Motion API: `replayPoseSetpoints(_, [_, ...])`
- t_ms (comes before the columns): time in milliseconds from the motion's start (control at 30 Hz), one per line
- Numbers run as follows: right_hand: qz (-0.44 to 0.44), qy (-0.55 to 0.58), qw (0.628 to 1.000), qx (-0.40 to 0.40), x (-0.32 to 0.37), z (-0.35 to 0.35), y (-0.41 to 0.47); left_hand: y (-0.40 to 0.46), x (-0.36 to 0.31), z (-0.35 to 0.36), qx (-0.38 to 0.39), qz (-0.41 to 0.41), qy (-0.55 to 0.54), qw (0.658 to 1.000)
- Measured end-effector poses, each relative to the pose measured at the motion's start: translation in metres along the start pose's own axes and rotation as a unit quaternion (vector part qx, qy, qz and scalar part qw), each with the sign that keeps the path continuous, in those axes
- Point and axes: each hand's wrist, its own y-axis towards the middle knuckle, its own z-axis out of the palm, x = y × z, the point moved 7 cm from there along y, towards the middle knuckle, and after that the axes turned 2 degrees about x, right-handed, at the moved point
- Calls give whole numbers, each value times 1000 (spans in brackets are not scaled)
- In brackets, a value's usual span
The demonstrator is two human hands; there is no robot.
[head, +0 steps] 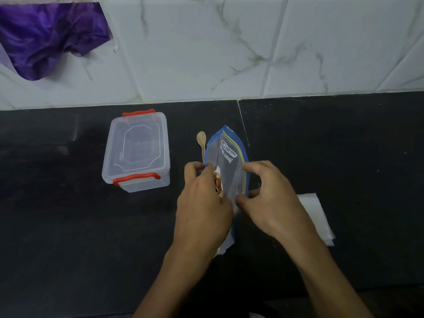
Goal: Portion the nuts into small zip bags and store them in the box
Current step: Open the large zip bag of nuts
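Nuts (218,182) in zip bag (229,161), left hand (202,203), right hand (268,198) gripping its edges

Dim, even light, soft focus throughout, and wide-angle bending of the wall tiles (206,53).

Your left hand (202,203) covers most of the nuts (218,183) and the spoon (202,143) handle's lower end. Your right hand (270,198) hides part of the white bags (316,216). The zip bag (229,161) print is unreadable.
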Motion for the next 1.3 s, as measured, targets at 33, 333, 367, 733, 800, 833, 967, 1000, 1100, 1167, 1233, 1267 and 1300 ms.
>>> replayPoseSetpoints(33, [3, -3, 1000, -12, -2, -2, 0, -1, 0, -3, -9, -1, 1, 1000])
replayPoseSetpoints(333, [18, 61, 995, 81, -12, 0, -13, -4, 9, -6, 29, -30, -101, 994])
replayPoseSetpoints(367, [30, 65, 991, 113, -12, 2, -16, -4, 10, -4, 42, -39, -114, 992])
replayPoseSetpoints(733, [15, 26, 988, 154, -2, 10, -35, -23, 22, -16, -55, 29, -181, 981])
replayPoseSetpoints(800, [-10, 11, 992, 123, 8, -2, -30, -22, 19, -20, -33, 63, -185, 980])
replayPoseSetpoints(833, [-33, 8, 996, 78, 15, -14, -23, -21, 17, -23, -23, 82, -176, 981])
replayPoseSetpoints(967, [-101, -70, 992, -13, 33, -39, 27, -8, 12, -42, 29, 143, -123, 982])
replayPoseSetpoints(1000, [-95, -93, 991, 10, 31, -36, 41, -4, 12, -48, 38, 158, -112, 980])
replayPoseSetpoints(1100, [-80, -116, 988, 68, 17, -24, 64, 10, 20, -66, 28, 161, -67, 984])
replayPoseSetpoints(1167, [-77, -111, 988, 78, 9, -18, 64, 17, 30, -76, -10, 136, -22, 990])
replayPoseSetpoints(1233, [-87, -113, 986, 86, 8, -13, 57, 23, 40, -77, -39, 100, 26, 994])
replayPoseSetpoints(1267, [-94, -119, 984, 92, 8, -11, 54, 24, 44, -74, -46, 85, 41, 994])
replayPoseSetpoints(1300, [-103, -129, 981, 98, 8, -10, 52, 25, 46, -70, -49, 79, 49, 994])
